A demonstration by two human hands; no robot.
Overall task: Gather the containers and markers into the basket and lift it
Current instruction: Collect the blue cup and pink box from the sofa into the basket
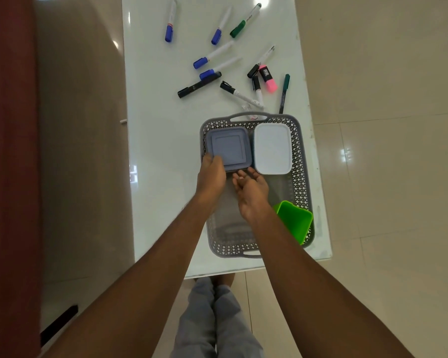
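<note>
One basket — three containers in it. On the counter: four blue-capped markers, four black-capped markers, one green-capped marker, one pink highlighter, one dark pen.

— We see bare arms, the left forearm and right forearm uncovered all the way to the edge of view.
— And we find the left hand and right hand bare too.
— Lower down we make out loose, pale blue-grey trousers, softly creased along both legs.
— Plain cloth, we agree, one colour throughout.
</note>
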